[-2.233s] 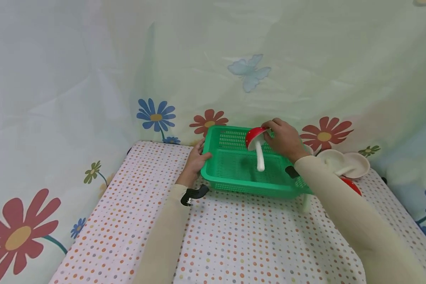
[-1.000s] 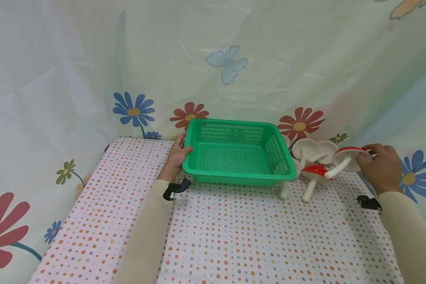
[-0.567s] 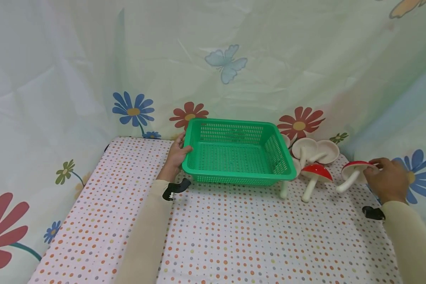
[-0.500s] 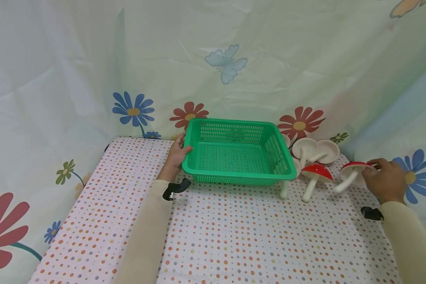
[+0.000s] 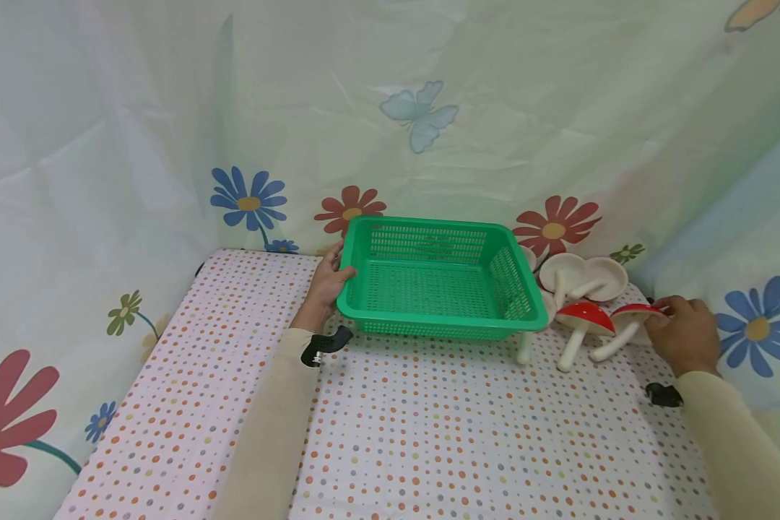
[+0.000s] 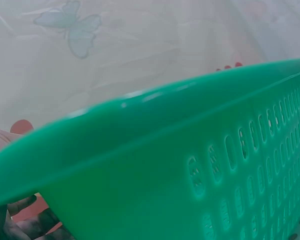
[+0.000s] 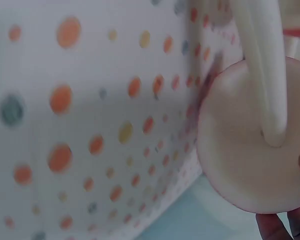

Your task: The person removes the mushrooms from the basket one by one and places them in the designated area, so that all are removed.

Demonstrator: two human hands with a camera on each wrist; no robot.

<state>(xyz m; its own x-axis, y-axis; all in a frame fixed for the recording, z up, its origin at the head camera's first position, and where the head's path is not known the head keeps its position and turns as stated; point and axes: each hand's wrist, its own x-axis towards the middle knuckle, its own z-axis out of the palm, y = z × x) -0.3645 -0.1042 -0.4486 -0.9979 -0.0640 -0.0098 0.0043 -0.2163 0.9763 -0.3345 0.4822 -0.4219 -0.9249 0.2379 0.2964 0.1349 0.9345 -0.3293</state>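
My left hand [image 5: 328,283] grips the left rim of a green plastic basket [image 5: 438,320], thumb over the edge and fingers behind it. The basket has slotted walls and nothing inside. At the right of the table my right hand [image 5: 684,334] pinches the cap edge of a red-capped toy mushroom [image 5: 635,312]. In the right wrist view the pale underside of this mushroom's cap [image 7: 240,145] faces the camera, its white stem pointing up. Close beside it lies another red-capped mushroom [image 5: 585,318], stem toward me.
Behind these, pale mushroom undersides [image 5: 562,271] lie together by the basket's right end. One white stem [image 5: 523,349] sticks out under the basket's front right corner. A dotted cloth [image 5: 416,433] covers the table. A flowered curtain [image 5: 299,108] hangs behind and at both sides.
My right hand carried the mushroom from above the basket to the far right, then lowered it and shifted left beside the other mushroom. My left hand stays on the basket rim.
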